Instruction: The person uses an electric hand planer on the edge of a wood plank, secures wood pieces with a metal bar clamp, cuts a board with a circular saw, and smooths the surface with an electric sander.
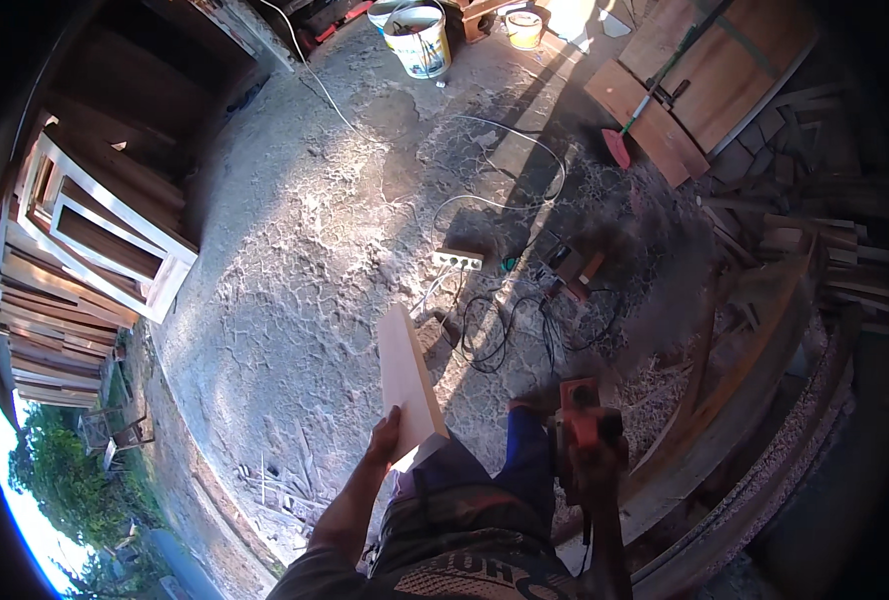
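My left hand point(386, 437) is closed on the near left edge of a pale wooden board point(405, 375), which slants away from my body over the floor. On my right, a red electric planer point(583, 415) is held beside my leg, its long narrow body pointing away from me. My right hand point(597, 478) is wrapped round it in deep shadow, so the individual fingers are hard to make out. Board and planer are apart, with my legs between them.
Ahead lie a white power strip point(458, 260), tangled black cords point(490, 340) and another tool point(570, 270). Wood and shavings line the right side. A white frame point(115, 225) leans at left. Buckets point(418, 42), plywood sheets point(705, 80) and a red-headed broom point(617, 148) are farther off.
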Tool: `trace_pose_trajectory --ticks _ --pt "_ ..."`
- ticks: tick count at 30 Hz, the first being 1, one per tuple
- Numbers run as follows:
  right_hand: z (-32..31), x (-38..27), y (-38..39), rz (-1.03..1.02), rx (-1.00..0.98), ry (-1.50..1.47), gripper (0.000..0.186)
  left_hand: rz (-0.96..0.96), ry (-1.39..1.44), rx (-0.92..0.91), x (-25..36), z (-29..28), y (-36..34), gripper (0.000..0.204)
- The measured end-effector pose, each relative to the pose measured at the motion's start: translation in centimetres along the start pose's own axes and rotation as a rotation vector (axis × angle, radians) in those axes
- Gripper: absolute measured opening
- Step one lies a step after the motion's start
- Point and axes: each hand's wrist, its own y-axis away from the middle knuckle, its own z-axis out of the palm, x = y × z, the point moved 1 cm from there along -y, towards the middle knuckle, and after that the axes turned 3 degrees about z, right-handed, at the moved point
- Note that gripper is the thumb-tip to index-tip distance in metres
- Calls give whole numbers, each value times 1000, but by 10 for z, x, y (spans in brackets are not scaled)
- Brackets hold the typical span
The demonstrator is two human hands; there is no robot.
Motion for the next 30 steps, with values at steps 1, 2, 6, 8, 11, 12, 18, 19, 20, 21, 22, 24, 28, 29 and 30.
trace_pose_trajectory --ticks 1,2,6,8,11,12,18,19,20,21,22,24,28,29,30 --pt "27 -4 -17 -25 -54 28 38 -24 -23 41 -9 -22 -14 68" --pt "55 -4 -32 -48 -98 54 38 5 -28 58 -4 -34 -19 65" --pt "188 61 -95 114 -194 57 39 107 -73 164 2 -106 -63 55" --pt "257 74 -123 166 -236 139 39 154 -162 211 -18 -152 -114 53" --pt "354 80 -160 189 -233 159 40 202 -227 219 -2 -187 -156 50" --pt "390 119 -177 200 -225 96 41 205 -295 230 3 -197 -174 50" --pt "566 294 -256 290 -58 -232 48 374 -187 229 1 -251 -299 43" --pt "587 304 -269 214 -10 -360 41 432 -188 199 10 -257 -316 43" --pt "603 316 -283 277 -36 -312 40 464 -95 164 4 -269 -345 45" --pt "615 329 -295 342 -59 -266 38 497 -107 170 6 -276 -368 46" --pt "625 343 -305 406 -78 -217 36 530 -116 173 3 -281 -392 48" --pt "644 343 -317 363 25 -260 35 520 -177 206 -2 -290 -433 49" --pt "667 337 -340 331 142 -404 45 666 -62 213 -54 -319 -503 50" --pt "665 339 -345 247 156 -453 45 635 -196 227 -65 -319 -512 50" --pt "663 340 -345 290 174 -361 46 609 -332 236 -73 -320 -520 50"
